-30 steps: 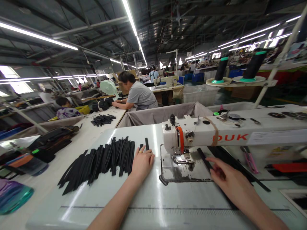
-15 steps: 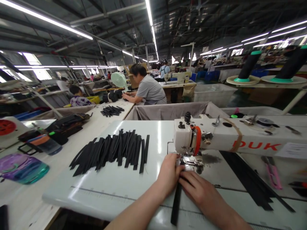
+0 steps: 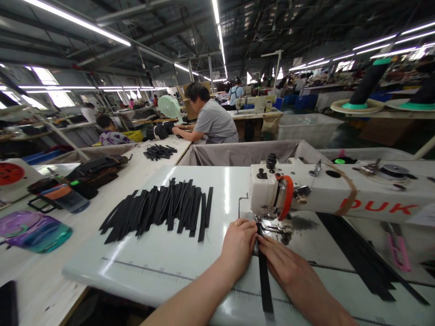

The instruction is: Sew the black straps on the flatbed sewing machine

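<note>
A narrow black fabric strip (image 3: 265,283) runs from under the needle area of a white sewing machine (image 3: 302,185) towards me, its near end lying loose on the table. My left hand (image 3: 239,244) is at the strip's left edge close to the presser foot, its fingers bent and closed on it. On the other side, my right hand (image 3: 283,260) has its fingers together, pinching the strip's right edge. The fingertips of both hands partly hide the strip just in front of the metal guide (image 3: 275,226).
A pile of black strips (image 3: 159,208) lies left of the machine, longer black strips (image 3: 356,258) under its arm. Pink-handled snips (image 3: 397,249) are at the right. A purple-teal bottle (image 3: 37,231) and a cup (image 3: 64,199) stand left. A co-worker (image 3: 214,117) sits beyond.
The strip's near end has swung to the right and lies straighter. My hands have moved slightly apart beside it, with more strip showing between them. The view has shifted a little.
</note>
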`<act>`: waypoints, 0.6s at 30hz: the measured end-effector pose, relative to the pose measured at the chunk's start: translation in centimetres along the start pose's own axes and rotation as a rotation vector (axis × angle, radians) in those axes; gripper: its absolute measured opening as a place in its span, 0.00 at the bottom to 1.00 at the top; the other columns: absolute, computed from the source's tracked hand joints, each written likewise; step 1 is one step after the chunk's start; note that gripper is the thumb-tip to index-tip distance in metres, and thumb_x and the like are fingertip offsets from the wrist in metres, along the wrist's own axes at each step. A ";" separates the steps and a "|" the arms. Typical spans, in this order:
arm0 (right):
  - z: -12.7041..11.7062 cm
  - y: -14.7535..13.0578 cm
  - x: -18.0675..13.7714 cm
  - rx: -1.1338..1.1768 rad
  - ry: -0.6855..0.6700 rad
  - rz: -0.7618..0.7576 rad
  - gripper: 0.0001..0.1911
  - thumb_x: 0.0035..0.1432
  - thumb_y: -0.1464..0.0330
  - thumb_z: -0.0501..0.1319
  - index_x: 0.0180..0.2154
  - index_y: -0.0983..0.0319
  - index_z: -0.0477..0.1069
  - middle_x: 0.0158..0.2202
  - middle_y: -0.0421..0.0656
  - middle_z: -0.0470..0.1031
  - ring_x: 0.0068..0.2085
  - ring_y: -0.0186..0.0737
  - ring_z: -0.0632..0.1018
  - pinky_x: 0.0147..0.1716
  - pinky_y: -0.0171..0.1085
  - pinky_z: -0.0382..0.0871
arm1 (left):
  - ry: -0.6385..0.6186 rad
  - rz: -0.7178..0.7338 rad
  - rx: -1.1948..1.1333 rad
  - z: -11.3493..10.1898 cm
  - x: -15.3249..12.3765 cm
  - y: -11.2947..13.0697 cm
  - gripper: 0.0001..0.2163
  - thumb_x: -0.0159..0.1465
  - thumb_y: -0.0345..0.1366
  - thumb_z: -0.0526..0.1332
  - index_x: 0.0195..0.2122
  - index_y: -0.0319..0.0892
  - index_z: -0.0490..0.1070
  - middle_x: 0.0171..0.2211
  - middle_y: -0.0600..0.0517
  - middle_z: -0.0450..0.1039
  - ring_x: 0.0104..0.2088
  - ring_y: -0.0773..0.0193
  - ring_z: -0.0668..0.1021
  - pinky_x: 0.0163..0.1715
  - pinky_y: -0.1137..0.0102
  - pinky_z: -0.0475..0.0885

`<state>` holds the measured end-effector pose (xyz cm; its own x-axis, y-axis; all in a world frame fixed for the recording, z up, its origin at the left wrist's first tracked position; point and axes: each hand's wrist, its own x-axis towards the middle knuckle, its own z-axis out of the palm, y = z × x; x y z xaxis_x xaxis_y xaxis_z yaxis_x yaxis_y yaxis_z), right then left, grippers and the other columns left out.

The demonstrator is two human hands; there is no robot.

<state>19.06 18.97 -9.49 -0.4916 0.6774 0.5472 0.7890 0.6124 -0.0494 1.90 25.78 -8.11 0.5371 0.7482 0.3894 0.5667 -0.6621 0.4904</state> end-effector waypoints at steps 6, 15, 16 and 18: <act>0.2 0.0 0.1 0.022 0.008 0.024 0.20 0.63 0.79 0.48 0.53 0.66 0.68 0.53 0.52 0.76 0.53 0.43 0.77 0.52 0.42 0.75 | 0.006 -0.004 0.018 0.1 0.1 0.1 0.08 0.69 0.30 0.56 0.39 0.41 0.76 0.45 0.48 0.78 0.46 0.56 0.76 0.48 0.61 0.73; -0.2 -0.2 0.6 0.047 0.016 0.043 0.19 0.63 0.78 0.48 0.51 0.65 0.70 0.50 0.51 0.77 0.51 0.43 0.78 0.52 0.41 0.74 | -0.017 0.000 0.097 1.0 0.3 0.0 0.07 0.69 0.29 0.57 0.38 0.40 0.74 0.43 0.48 0.78 0.45 0.58 0.76 0.47 0.64 0.74; -0.2 -0.2 0.7 0.052 0.017 0.043 0.19 0.63 0.78 0.48 0.51 0.65 0.70 0.50 0.51 0.78 0.51 0.43 0.78 0.52 0.42 0.74 | -0.033 -0.003 0.121 1.1 0.4 0.0 0.07 0.69 0.28 0.57 0.38 0.40 0.74 0.43 0.48 0.77 0.45 0.58 0.76 0.46 0.64 0.74; -0.3 -0.2 0.7 0.066 0.017 0.058 0.19 0.62 0.78 0.48 0.50 0.65 0.70 0.50 0.51 0.78 0.52 0.43 0.78 0.52 0.42 0.74 | -0.063 -0.019 0.173 1.2 0.6 -0.1 0.07 0.68 0.26 0.56 0.38 0.40 0.74 0.42 0.48 0.77 0.44 0.59 0.76 0.45 0.65 0.74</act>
<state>18.64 19.20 -8.81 -0.4394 0.7056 0.5559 0.7893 0.5987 -0.1361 2.91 26.22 -8.90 0.5600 0.7603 0.3293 0.6736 -0.6492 0.3533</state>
